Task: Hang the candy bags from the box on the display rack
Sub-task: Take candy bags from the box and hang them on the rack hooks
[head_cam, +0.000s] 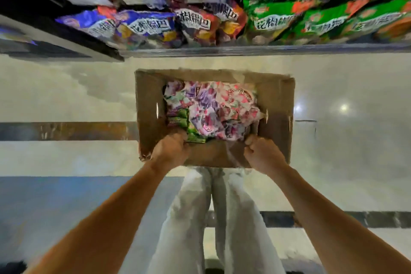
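Glossy tiled floor [66,95] in front of display rack [244,50]. Box [278,100] is close below the rack, with the candy bags [213,111] heaped inside. Left hand [171,149] and right hand [263,154], 2 curled grips on the box's near wall, probably positioning it within reach.

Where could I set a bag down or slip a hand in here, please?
Bare floor flanks the box left and right. Inside, only cardboard strips by the side walls are free; candy bags fill the middle.

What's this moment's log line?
left hand: grips box rim | right hand: grips box rim | candy bags: in box
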